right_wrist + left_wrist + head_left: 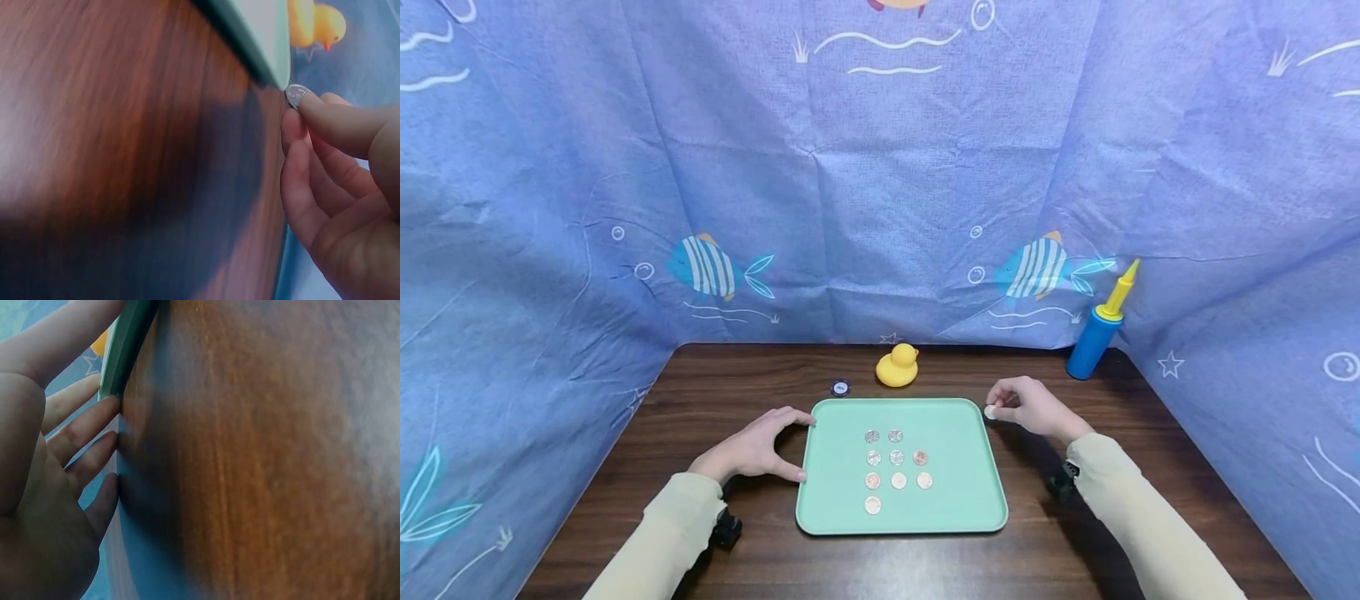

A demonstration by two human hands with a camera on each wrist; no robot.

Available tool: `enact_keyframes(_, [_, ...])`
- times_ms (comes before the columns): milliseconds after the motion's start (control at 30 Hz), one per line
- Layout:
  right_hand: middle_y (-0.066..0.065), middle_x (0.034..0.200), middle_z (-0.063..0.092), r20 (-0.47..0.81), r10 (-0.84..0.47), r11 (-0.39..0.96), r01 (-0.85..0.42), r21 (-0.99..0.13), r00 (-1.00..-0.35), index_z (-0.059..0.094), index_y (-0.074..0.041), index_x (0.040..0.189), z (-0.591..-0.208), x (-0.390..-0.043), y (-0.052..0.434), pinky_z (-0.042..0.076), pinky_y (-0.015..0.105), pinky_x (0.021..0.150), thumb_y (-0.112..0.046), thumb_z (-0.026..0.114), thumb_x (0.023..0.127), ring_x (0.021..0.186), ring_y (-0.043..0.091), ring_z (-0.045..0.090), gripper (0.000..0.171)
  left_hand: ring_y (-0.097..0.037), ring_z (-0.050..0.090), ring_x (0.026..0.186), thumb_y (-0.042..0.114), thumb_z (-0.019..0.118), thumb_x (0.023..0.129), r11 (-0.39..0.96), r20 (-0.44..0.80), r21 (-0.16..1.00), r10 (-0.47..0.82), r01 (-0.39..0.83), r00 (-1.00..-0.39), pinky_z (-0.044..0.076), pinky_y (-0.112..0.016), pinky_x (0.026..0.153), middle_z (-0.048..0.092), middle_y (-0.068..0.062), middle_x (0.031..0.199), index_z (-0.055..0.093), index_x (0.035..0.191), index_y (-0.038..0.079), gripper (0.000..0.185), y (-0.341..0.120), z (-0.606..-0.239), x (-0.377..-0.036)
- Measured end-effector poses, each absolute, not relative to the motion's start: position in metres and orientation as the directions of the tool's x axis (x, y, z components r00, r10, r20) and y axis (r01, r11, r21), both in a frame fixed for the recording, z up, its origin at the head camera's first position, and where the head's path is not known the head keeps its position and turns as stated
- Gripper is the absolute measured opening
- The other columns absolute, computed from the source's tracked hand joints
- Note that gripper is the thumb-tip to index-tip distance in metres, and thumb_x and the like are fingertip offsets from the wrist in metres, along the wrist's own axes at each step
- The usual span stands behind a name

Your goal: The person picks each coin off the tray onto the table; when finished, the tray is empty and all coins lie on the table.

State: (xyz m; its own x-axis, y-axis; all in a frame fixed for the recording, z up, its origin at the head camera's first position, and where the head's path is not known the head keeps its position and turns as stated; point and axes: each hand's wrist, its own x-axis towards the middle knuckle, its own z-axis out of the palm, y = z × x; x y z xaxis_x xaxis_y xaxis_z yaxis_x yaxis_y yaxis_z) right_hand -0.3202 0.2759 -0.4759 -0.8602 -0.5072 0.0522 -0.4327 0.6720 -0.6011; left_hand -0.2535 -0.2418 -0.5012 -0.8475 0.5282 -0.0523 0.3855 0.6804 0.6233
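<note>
A mint-green tray (962, 492) lies on the dark wooden table and carries several coins (897, 457) in rows. My left hand (758, 450) rests against the tray's left edge (125, 347), thumb and fingers spread along the rim, holding nothing. My right hand (1026, 406) hovers at the tray's far right corner and pinches a silver coin (990, 412) between thumb and forefinger. In the right wrist view that coin (297, 95) sits just past the tray corner (275, 56).
A yellow rubber duck (897, 366) and a small dark chip (840, 387) sit behind the tray. A blue pump with a yellow nozzle (1099, 329) stands at the back right. Blue fish-print cloth walls (880, 183) enclose the table on three sides.
</note>
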Motion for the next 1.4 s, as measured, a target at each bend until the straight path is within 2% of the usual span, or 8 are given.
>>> enact_keyframes(167, [-0.005,0.082,0.066,0.043,-0.502,0.679,-0.425,-0.599,-0.864,0.073,-0.012,0.093,-0.484,-0.323,0.285,0.051,0.029,0.069,-0.011,0.081,0.093,0.075,0.011,0.060,0.008,-0.035,0.044,0.144,0.054,0.091,0.078,0.680,-0.052,0.626,0.525,0.382,-0.849,0.037,-0.061,0.115,0.055,-0.005,0.150,0.054,0.149,0.015,0.089,-0.242,-0.502,-0.254])
enact_keyframes(333, [-0.003,0.080,0.066,0.042,-0.482,0.689,-0.408,-0.599,-0.875,0.072,-0.009,0.090,-0.490,-0.324,0.286,0.049,0.027,0.066,-0.003,0.081,0.090,0.073,0.011,0.059,0.011,-0.035,0.044,0.144,0.054,0.091,0.078,0.678,-0.055,0.630,0.525,0.379,-0.849,0.037,-0.061,0.115,0.054,-0.005,0.150,0.054,0.149,0.015,0.089,-0.242,-0.502,-0.254])
enact_keyframes(600, [-0.007,0.075,0.064,0.046,-0.430,0.728,-0.377,-0.572,-0.902,0.072,-0.010,0.087,-0.494,-0.325,0.282,0.047,0.028,0.068,-0.004,0.082,0.088,0.070,0.009,0.057,0.012,-0.035,0.043,0.145,0.054,0.091,0.078,0.678,-0.061,0.634,0.524,0.372,-0.850,0.036,-0.061,0.116,0.053,-0.005,0.150,0.054,0.150,0.015,0.089,-0.242,-0.503,-0.254])
enact_keyframes(933, [-0.005,0.076,0.067,0.004,-0.410,0.772,-0.349,-0.532,-0.912,0.071,-0.010,0.086,-0.490,-0.323,0.275,0.047,0.036,0.072,-0.001,0.082,0.086,0.073,0.013,0.057,0.014,-0.035,0.042,0.145,0.054,0.091,0.078,0.679,-0.061,0.632,0.524,0.374,-0.849,0.036,-0.061,0.116,0.053,-0.005,0.151,0.054,0.150,0.015,0.089,-0.242,-0.503,-0.254])
enact_keyframes(1167, [-0.006,0.076,0.069,-0.024,-0.409,0.782,-0.336,-0.525,-0.912,0.071,-0.012,0.085,-0.489,-0.322,0.274,0.049,0.035,0.072,-0.003,0.080,0.089,0.073,0.013,0.059,0.013,-0.035,0.042,0.145,0.055,0.091,0.078,0.679,-0.064,0.632,0.526,0.374,-0.848,0.036,-0.060,0.116,0.053,-0.005,0.151,0.054,0.150,0.015,0.090,-0.242,-0.504,-0.255])
enact_keyframes(1400, [-0.006,0.075,0.068,0.028,-0.419,0.772,-0.372,-0.516,-0.908,0.073,-0.009,0.090,-0.485,-0.324,0.270,0.049,0.032,0.068,-0.004,0.077,0.088,0.070,0.010,0.059,0.007,-0.034,0.043,0.145,0.056,0.091,0.078,0.681,-0.062,0.628,0.527,0.377,-0.848,0.036,-0.060,0.116,0.054,-0.004,0.150,0.054,0.149,0.016,0.089,-0.242,-0.504,-0.255])
